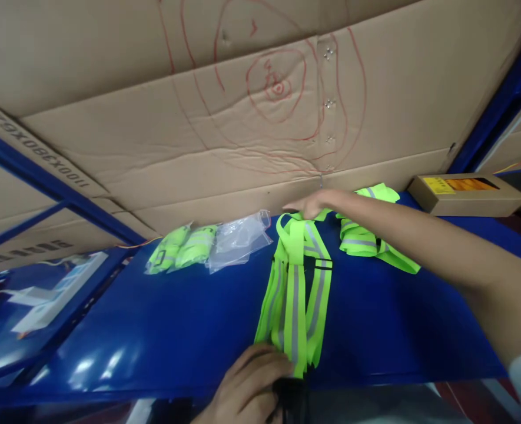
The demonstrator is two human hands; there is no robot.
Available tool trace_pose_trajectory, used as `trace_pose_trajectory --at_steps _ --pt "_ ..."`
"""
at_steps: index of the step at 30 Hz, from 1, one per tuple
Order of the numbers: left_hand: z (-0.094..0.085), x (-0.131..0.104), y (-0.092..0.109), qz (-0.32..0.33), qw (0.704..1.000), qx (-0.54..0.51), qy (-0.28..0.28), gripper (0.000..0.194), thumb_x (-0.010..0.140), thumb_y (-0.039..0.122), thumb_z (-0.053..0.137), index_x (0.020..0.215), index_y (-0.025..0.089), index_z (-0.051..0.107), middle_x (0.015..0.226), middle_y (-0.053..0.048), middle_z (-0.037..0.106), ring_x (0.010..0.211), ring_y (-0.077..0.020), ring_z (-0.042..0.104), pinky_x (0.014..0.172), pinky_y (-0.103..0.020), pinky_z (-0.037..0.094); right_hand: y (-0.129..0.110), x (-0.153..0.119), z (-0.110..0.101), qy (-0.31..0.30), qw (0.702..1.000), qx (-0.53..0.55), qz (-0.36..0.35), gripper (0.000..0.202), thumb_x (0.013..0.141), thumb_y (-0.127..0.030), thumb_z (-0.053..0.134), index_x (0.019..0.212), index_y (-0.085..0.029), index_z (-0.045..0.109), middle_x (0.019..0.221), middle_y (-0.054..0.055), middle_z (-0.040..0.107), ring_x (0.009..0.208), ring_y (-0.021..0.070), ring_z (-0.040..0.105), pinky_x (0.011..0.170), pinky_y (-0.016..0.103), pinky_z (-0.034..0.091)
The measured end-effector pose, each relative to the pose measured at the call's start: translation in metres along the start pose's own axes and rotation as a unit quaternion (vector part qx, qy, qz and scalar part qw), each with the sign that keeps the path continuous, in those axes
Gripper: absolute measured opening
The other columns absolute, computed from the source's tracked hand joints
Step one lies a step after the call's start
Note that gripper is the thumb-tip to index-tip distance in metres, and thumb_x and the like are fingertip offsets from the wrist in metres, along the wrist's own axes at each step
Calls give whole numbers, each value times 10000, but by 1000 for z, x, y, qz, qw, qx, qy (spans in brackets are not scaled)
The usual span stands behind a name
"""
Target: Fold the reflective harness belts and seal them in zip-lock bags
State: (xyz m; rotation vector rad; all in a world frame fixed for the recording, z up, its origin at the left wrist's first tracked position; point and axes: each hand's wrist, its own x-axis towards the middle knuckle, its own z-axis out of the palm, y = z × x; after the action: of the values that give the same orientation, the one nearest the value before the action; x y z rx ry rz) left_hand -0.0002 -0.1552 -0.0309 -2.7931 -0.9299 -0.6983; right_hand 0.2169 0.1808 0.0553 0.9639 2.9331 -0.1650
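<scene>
Grey-striped neon-green straps [296, 300] with black sliders [323, 269] span the blue worktop [154, 330]; left hand [254, 380] clamps the near end, right hand's [312, 205] grip unclear; bagged bundles [196, 246] beside.

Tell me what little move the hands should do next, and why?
Perhaps the right hand should fold the far end of the green straps toward the left hand, because they lie lengthwise between both hands, looping at that end.

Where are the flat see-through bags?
In the head view, the see-through bags lie left of centre on the blue table, between the packed green bundles and the green straps in the middle.
</scene>
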Motion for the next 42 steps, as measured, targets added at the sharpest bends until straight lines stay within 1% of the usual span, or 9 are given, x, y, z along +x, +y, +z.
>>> trace_pose_trajectory --at_steps 4,8,12,16,24,30,34,39,42 --pt "10 -8 1 -9 998 -47 51 196 537 409 800 533 348 614 959 -5 796 723 -320 769 722 -426 696 -8 -30 -18 63 987 140 -48 503 992 -292 567 1489 -223 524 1454 93 617 1278 213 624 1046 342 499" --pt "14 2 5 -24 998 -56 34 309 552 267 728 827 403 764 830 -65 782 712 -313 763 748 -422 698 -21 -46 14 55 992 111 -8 609 1060 -528 381 1521 -148 498 1546 174 515 1436 324 484 1181 497 375" --pt "9 20 16 3 1000 9 -29 464 684 232 682 1123 352 773 895 -110 780 823 -315 769 765 -481 686 -35 -17 64 15 994 108 -23 687 1062 -561 352 1550 -90 453 1601 194 429 1526 326 354 1248 483 279" --pt "29 37 34 -18 998 56 27 382 857 128 610 1217 193 718 1024 -115 745 952 -237 720 898 -435 622 -43 25 86 47 993 99 -37 653 1069 -536 349 1568 -122 431 1660 183 324 1566 304 267 1272 487 210" --pt "44 59 50 -18 996 20 82 299 1006 126 455 1195 108 685 1040 -84 690 1044 -193 628 1186 -500 364 -20 26 66 8 995 95 -30 631 980 -485 525 1500 -129 531 1598 159 450 1518 354 357 1256 525 238" --pt "54 68 52 16 997 -32 67 269 992 198 528 1200 88 660 1080 -125 689 1070 -217 644 1082 -411 521 -9 11 50 -42 986 155 32 722 829 -373 660 1504 -163 509 1548 148 517 1382 348 542 1094 446 490" --pt "42 63 48 26 997 -69 26 408 984 408 599 1280 128 630 1244 -148 669 1249 -271 592 1167 -463 463 -19 2 34 -38 979 201 18 653 863 -416 652 1468 -202 530 1518 105 556 1335 291 585 1068 376 511" --pt "-9 71 16 60 985 -158 -22 344 969 193 568 1311 152 582 1275 -105 699 1293 -198 589 1253 -407 352 -39 -52 23 196 964 172 -39 453 1017 -409 496 1398 -169 547 1461 144 577 1379 291 520 1169 498 406" --pt "-10 89 -21 29 983 -182 -25 420 979 213 536 1397 173 511 1409 -142 621 1366 -226 552 1190 -414 428 -57 -101 36 300 941 145 -50 379 1060 -359 429 1341 -155 579 1328 156 645 1278 271 592 1108 483 470"
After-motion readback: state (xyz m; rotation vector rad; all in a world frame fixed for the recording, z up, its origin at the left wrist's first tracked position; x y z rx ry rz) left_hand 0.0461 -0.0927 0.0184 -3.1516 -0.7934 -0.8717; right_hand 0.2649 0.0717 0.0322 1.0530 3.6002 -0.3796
